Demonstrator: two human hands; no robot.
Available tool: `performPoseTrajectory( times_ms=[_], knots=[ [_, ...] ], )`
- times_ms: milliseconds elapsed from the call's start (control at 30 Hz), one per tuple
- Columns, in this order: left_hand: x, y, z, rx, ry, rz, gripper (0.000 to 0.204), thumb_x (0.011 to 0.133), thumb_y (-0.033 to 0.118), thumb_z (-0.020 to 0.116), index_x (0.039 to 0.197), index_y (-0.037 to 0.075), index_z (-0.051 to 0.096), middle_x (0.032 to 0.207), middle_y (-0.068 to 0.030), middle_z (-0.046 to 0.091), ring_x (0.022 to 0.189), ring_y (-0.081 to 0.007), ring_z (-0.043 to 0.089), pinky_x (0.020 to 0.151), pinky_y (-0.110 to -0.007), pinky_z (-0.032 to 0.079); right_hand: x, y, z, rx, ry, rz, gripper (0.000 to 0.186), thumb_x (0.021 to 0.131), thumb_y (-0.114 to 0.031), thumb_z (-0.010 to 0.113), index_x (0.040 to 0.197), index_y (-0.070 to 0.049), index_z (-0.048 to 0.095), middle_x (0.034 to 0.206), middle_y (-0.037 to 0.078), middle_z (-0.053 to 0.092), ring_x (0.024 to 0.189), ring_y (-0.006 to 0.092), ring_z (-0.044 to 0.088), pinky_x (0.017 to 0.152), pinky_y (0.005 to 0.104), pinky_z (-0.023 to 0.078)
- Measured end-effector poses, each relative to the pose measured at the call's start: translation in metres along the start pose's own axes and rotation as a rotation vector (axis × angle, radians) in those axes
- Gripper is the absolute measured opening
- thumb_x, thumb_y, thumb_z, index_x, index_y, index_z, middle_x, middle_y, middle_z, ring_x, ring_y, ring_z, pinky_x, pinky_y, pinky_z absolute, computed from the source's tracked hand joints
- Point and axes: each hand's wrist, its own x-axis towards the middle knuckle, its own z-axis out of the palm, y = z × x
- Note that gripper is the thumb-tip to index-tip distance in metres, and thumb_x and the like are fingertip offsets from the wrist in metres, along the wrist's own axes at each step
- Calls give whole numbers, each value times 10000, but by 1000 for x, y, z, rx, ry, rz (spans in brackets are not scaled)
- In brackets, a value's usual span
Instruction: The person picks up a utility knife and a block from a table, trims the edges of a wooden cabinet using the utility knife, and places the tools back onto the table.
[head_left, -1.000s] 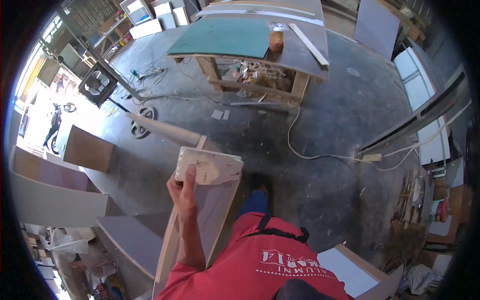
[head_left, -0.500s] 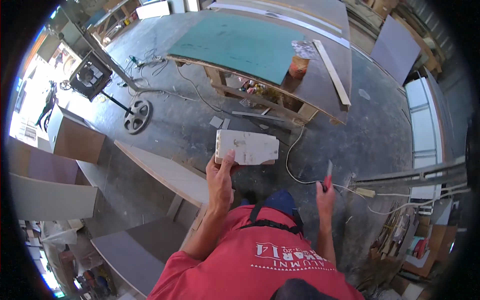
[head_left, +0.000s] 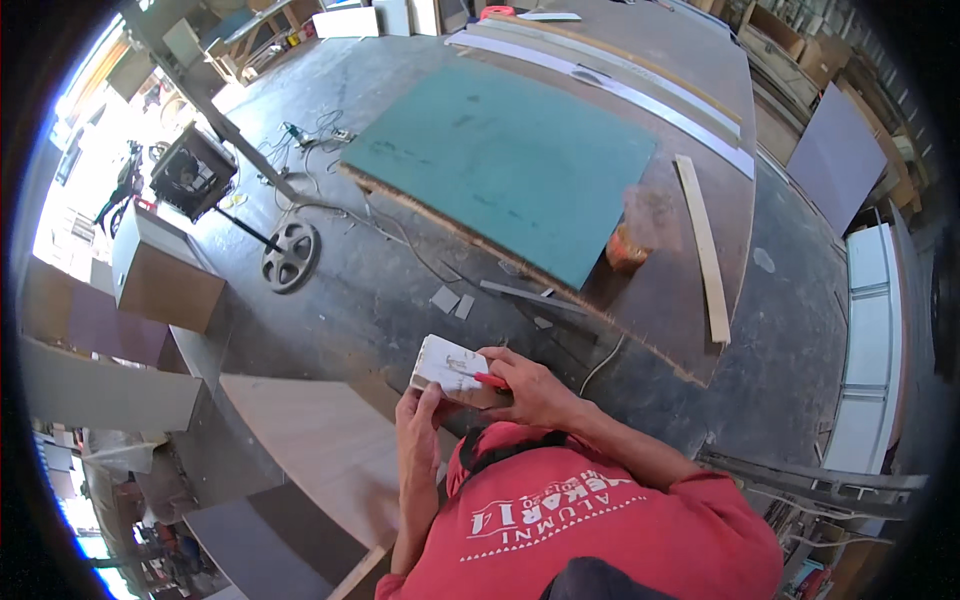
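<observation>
In front of my chest, my left hand [head_left: 420,412] grips a small white block [head_left: 450,362] by its near left end, thumb on the side. Grey-brown marks show on the white top face, and the near side is brownish. My right hand [head_left: 530,388] is closed around a red-handled knife [head_left: 490,380], which points left across the top of the block. The blade lies low against the white face, but I cannot tell whether it touches. The right fingers rest beside the block's right end.
Ahead stands a workbench with a green board [head_left: 510,160], an orange can [head_left: 627,248] and a wood strip [head_left: 703,250]. A pale wood panel [head_left: 310,430] lies near my left arm. A fan [head_left: 195,172] on a round base stands at left; cables cross the floor.
The right hand has come in from the right, bringing the knife onto the block. The left hand has drawn the block lower and closer to my body and turned it.
</observation>
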Motion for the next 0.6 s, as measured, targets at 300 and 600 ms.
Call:
performPoseTrajectory(
  times_ms=[300,600],
  knots=[
    [59,-168,-114,706,195,-404,519,1000,214,564,1421,-67,452,1282,-158,640,1142,-237,629,966,-342,493,107,134,-82,643,361,617,593,776,-456,853,1089,5,650,867,65,686,794,150,632,731,305,510],
    [199,-183,-181,741,212,-539,439,999,225,549,1331,-62,529,1186,-147,664,1069,-245,642,922,-356,508,217,138,-172,868,698,646,422,807,-359,866,945,-67,594,787,-37,530,673,78,476,573,264,394]
  ],
)
